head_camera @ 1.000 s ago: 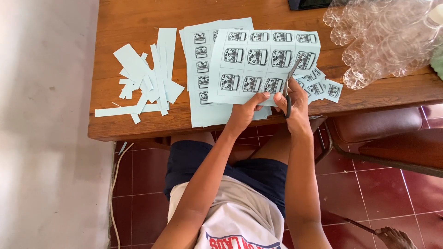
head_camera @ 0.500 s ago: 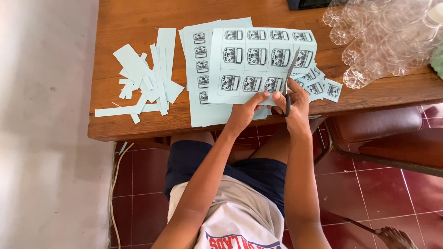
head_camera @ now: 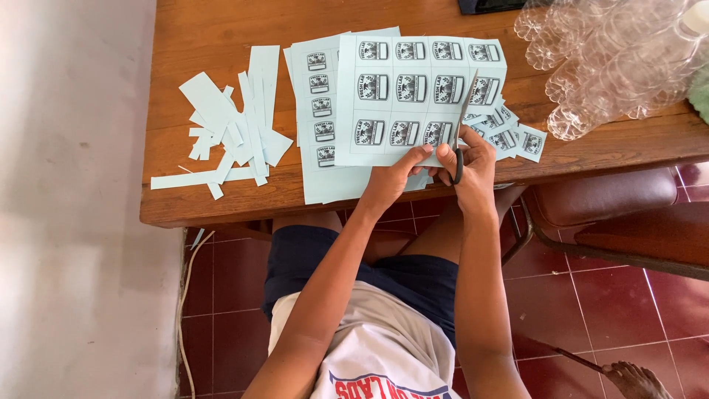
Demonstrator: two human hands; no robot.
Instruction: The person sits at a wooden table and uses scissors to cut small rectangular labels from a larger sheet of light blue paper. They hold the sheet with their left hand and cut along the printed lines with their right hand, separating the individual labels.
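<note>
While cutting: scissors [head_camera: 462, 125] through label sheet [head_camera: 413, 92].

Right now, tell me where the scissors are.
In the head view, the scissors are in the right hand, right of centre at the table's near edge, blades cutting up into the pale blue label sheet that the left hand holds.

Dark object [head_camera: 491, 6] cut by top edge. Plastic cups [head_camera: 613, 59] run off right. Lower sheets [head_camera: 317, 111] mostly covered by label sheet [head_camera: 413, 89].
</note>
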